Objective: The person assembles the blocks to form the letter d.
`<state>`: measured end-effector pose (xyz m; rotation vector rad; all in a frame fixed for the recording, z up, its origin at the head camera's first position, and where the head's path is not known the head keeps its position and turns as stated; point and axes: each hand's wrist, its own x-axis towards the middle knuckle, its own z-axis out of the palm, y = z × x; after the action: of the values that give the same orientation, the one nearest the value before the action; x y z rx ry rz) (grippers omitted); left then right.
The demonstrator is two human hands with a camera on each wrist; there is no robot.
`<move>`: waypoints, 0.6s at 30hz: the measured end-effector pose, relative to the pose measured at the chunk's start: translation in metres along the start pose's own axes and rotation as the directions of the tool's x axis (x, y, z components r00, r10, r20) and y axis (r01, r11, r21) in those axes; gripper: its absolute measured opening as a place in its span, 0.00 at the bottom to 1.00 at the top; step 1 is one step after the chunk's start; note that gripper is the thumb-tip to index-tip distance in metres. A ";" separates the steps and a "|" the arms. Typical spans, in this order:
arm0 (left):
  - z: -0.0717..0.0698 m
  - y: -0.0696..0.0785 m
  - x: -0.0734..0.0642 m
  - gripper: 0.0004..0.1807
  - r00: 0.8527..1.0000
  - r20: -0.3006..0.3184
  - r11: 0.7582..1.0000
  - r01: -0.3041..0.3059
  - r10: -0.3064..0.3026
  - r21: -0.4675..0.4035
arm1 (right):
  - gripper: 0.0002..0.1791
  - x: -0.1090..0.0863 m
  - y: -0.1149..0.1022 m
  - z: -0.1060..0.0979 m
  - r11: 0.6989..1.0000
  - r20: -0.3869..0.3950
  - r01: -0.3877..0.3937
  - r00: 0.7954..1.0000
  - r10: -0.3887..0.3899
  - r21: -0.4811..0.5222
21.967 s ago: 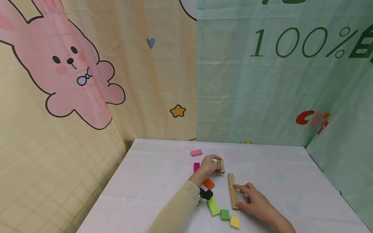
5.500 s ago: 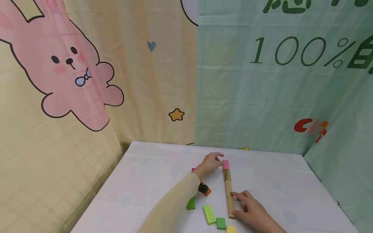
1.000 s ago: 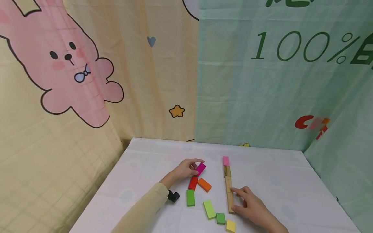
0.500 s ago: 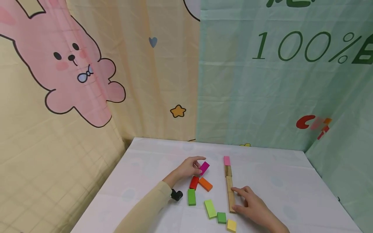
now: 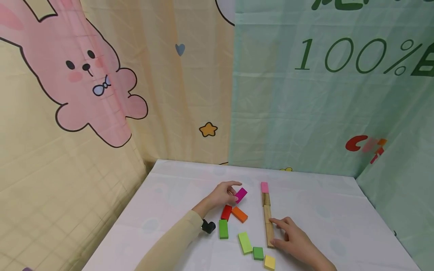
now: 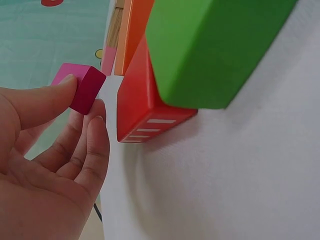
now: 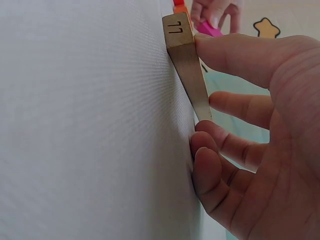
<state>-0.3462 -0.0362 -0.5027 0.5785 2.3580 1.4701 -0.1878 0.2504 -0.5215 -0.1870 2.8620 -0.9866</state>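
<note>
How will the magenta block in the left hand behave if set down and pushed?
The magenta block looks stiff: its edges are straight in the left hand's pinch. Its flat faces suggest it would slide, not roll. Its smooth, plain surface might let it slip if pinched loosely.

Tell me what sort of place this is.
Probably a makeshift tabletop play or filming corner indoors: a beige cloth with a cartoon rabbit and a green cloth hang around a white table scattered with coloured blocks.
</note>
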 end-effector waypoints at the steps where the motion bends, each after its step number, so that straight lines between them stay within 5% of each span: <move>1: 0.001 0.000 0.001 0.28 1.000 -0.002 1.000 0.001 -0.001 -0.001 | 0.38 0.000 0.000 0.000 1.000 0.000 -0.002 1.000 0.002 -0.001; 7: 0.005 0.005 0.003 0.18 1.000 -0.014 1.000 0.000 0.000 0.004 | 0.38 0.000 0.001 -0.001 1.000 0.004 -0.001 1.000 0.001 -0.004; 18: 0.011 0.012 0.007 0.18 1.000 -0.009 0.999 0.008 -0.008 0.032 | 0.38 0.001 0.000 0.000 0.999 0.011 -0.033 0.999 0.033 0.001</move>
<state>-0.3449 -0.0193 -0.4973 0.5712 2.3919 1.4370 -0.1885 0.2501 -0.5212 -0.1433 2.8450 -0.9784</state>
